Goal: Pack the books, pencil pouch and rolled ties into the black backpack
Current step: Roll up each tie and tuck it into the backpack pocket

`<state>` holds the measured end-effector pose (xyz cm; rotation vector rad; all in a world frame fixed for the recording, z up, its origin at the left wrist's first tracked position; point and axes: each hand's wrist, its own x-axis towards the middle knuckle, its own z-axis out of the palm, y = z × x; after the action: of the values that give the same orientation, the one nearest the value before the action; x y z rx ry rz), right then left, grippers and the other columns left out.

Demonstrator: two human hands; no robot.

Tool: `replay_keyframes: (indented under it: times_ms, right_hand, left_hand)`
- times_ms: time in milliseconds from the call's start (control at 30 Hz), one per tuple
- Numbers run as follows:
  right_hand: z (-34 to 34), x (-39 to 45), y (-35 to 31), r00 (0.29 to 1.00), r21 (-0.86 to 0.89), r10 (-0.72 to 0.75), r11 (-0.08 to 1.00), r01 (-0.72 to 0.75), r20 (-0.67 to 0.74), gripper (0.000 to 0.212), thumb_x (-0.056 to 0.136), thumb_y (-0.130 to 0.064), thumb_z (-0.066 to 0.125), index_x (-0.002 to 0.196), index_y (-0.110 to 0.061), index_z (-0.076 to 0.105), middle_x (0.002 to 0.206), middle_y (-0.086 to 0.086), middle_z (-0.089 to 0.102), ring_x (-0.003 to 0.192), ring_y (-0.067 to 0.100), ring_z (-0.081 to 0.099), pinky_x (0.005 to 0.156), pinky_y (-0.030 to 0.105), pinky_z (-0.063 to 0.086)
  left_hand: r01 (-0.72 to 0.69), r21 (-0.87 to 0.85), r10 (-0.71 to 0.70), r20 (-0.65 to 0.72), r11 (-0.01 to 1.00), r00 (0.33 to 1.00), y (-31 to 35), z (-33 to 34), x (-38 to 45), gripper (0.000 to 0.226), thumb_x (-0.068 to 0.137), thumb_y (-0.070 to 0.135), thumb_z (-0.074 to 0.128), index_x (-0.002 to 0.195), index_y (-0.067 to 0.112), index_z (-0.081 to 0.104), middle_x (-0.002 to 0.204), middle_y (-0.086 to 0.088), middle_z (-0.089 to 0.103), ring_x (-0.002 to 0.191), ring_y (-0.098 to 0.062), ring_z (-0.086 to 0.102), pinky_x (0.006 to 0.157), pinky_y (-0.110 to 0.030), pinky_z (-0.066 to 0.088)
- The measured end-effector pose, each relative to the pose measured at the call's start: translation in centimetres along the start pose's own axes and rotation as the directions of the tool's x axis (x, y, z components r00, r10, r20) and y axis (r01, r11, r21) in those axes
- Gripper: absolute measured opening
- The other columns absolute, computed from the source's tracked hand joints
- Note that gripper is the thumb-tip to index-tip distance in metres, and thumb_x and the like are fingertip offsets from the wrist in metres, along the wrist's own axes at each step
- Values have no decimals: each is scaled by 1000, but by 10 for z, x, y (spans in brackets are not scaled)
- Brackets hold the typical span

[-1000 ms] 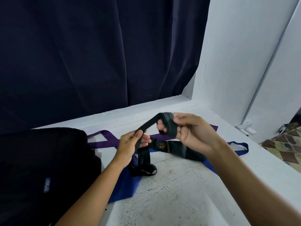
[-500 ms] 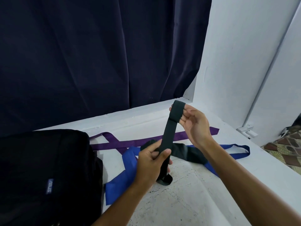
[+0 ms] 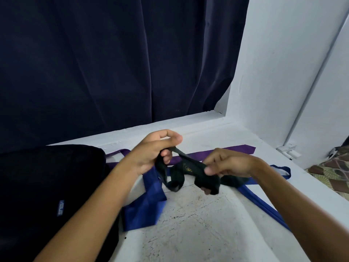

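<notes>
Both the left hand point(image 3: 151, 154) and the right hand point(image 3: 224, 165) are clamped on the black tie point(image 3: 188, 170) just above the ledge point(image 3: 198, 224), evidently for rolling, beside the black backpack point(image 3: 47, 186).

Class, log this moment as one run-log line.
left hand: grips black tie | right hand: grips rolled end | blue tie, purple tie: flat, unrolled | black backpack: beside

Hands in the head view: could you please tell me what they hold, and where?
Both grip the dark green fabric tie: left hand its narrow strip, right hand its wider bunched part.
</notes>
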<state>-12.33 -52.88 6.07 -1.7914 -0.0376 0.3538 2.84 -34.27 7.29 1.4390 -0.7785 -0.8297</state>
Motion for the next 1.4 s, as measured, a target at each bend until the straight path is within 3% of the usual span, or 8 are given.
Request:
replay_keyframes:
  times_ms: [200, 333, 467, 900, 1067, 1133, 1233, 1400]
  right_hand:
    - [-18, -22, -18, 964, 352, -221, 899, 261, -149, 35, 60, -36, 89, 74, -8, 75, 62, 12, 68, 47, 18, 64, 46, 22, 52]
    - [-30, -35, -31, 896, 381, -245, 840, 387, -369, 41, 50, -38, 93, 70, -7, 74, 57, 10, 62, 43, 15, 57, 45, 19, 49]
    - [-24, -37, -36, 883, 410, -246, 813, 412, -399, 41, 48, -35, 94, 71, -6, 74, 57, 9, 62, 45, 13, 58, 45, 20, 49]
    - [-74, -103, -80, 564, 467, -242, 358, 808, -789, 28, 56, -18, 86, 78, -16, 68, 72, -5, 58, 60, 2, 53, 57, 11, 46]
    - [-56, -93, -98, 603, 440, -182, 528, 726, -777, 23, 81, -23, 55, 66, -15, 71, 64, -4, 59, 51, 4, 53, 52, 11, 45]
    - [-45, -84, -108, 662, 446, -173, 614, 651, -729, 27, 81, -23, 53, 65, -14, 72, 62, -2, 60, 49, 5, 55, 49, 12, 45]
    - [-30, -66, -121, 726, 431, -173, 705, 563, -666, 26, 80, -21, 53, 66, -9, 72, 61, 4, 64, 48, 10, 60, 47, 15, 48]
    - [-17, -55, -134, 752, 371, -255, 746, 553, -607, 27, 81, -20, 56, 72, -4, 75, 71, 10, 69, 59, 15, 66, 53, 18, 53]
  left_hand:
    - [87, 313, -187, 305, 946, 934, -22, -47, 19, 59, 53, 24, 91, 101, 8, 61, 49, 1, 45, 43, -9, 38, 55, -24, 42]
    - [195, 277, -241, 141, 941, 960, -35, -74, 25, 71, 44, 36, 95, 96, 5, 59, 49, 1, 49, 44, -9, 42, 54, -22, 42]
    - [217, 663, -157, -150, 717, 976, -29, -103, 45, 72, 33, 53, 94, 85, 12, 64, 65, -2, 58, 63, -18, 53, 62, -31, 44]
    - [203, 859, 166, -311, 470, 936, 2, -161, 70, 54, 49, 43, 94, 64, 12, 53, 64, -1, 58, 67, -23, 57, 58, -32, 41]
    - [398, 916, -135, -389, 55, 912, 40, -137, 69, 115, 47, 46, 94, 143, 29, 33, 140, -4, 46, 127, -29, 45, 98, -44, 45]
    - [186, 942, -200, -132, 281, 971, 60, -95, 69, 114, 57, 34, 93, 150, 30, 26, 151, -6, 38, 134, -27, 43, 107, -40, 41]
    - [-269, 603, 198, 182, 751, 963, 78, -10, 54, 65, 70, 27, 86, 127, 26, 54, 123, -3, 63, 111, -16, 63, 98, -31, 51]
    - [-559, 219, 574, -3, 799, 819, 69, 86, 46, 39, 74, 14, 81, 108, 13, 61, 107, -8, 69, 98, -20, 67, 88, -31, 55]
